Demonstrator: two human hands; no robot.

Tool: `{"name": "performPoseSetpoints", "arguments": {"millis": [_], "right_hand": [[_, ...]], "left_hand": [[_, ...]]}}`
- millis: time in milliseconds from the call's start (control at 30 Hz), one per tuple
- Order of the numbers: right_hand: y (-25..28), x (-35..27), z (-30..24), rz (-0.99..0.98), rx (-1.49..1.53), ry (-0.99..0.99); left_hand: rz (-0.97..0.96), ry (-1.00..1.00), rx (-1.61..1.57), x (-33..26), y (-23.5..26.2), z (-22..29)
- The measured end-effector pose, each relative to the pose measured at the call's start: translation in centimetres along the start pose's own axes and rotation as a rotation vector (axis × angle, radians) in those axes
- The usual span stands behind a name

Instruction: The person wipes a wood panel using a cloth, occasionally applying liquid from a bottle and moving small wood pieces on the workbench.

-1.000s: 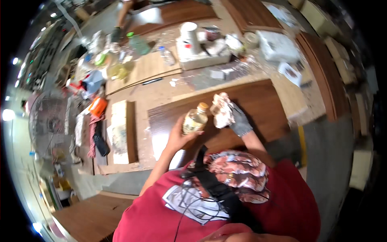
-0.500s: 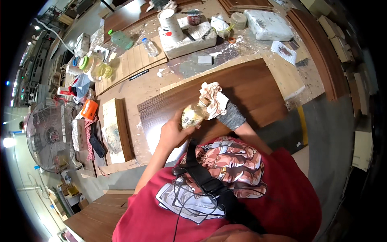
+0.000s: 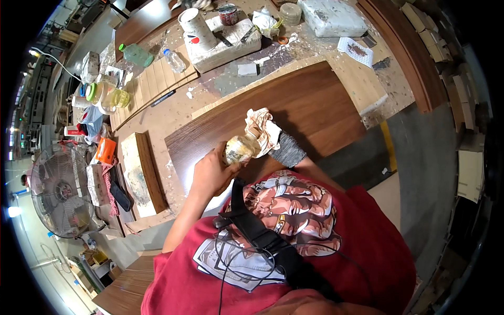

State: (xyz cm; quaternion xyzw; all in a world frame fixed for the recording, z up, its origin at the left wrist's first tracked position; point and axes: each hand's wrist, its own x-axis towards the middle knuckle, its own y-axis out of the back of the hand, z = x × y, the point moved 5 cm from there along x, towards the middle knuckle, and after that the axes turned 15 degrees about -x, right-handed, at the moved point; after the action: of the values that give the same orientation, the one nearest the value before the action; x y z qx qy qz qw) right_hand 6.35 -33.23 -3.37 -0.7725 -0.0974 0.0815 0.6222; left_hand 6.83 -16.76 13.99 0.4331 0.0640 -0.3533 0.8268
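Note:
My left hand [image 3: 211, 170] is wrapped round a small clear bottle [image 3: 239, 150] with yellowish stains or contents. The bottle lies tilted, its neck end against a crumpled, pinkish-white cloth [image 3: 262, 126]. That cloth is held in my right hand [image 3: 287, 150], which wears a grey knitted glove; the fingers are mostly hidden behind the cloth. Both hands are over a dark brown wood-grain board [image 3: 315, 107] lying on the workbench, close to my body.
On the left stand a wood block [image 3: 142, 173], a caged fan [image 3: 63, 189] and an orange packet [image 3: 105, 150]. Farther back are a jug with a green lid [image 3: 107, 97], plastic bottles, a white paint-stained block [image 3: 226, 47] bearing a white cup [image 3: 197, 29], and a wrapped white slab [image 3: 332, 18].
The bottle has tipped further, and its neck, visible before, now meets the cloth. My hands stay close together. The whole view has shifted, so the bench appears farther left and higher.

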Motion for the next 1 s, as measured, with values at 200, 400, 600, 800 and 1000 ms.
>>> {"name": "performPoseSetpoints", "arguments": {"millis": [200, 400, 600, 800, 1000], "right_hand": [[-0.7, -0.2, -0.4, 0.025, -0.055, 0.007], [1.7, -0.1, 0.4, 0.12, -0.046, -0.023], [2.0, 0.7, 0.1, -0.362, 0.13, 0.034], [-2.7, 0.2, -1.0, -0.202, 0.022, 0.078], [-5.0, -1.8, -5.1, 0.297, -0.556, 0.355]], "left_hand": [[-0.005, -0.03, 0.013, 0.1, 0.2, 0.8], [-0.025, -0.006, 0.029, -0.3, 0.4, 1.4], [-0.033, -0.014, 0.027, 0.2, 0.3, 1.1], [0.025, -0.093, -0.102, 1.4, 0.2, -1.0], [0.146, -0.379, -0.613, 7.6, 1.8, -5.2]]}}
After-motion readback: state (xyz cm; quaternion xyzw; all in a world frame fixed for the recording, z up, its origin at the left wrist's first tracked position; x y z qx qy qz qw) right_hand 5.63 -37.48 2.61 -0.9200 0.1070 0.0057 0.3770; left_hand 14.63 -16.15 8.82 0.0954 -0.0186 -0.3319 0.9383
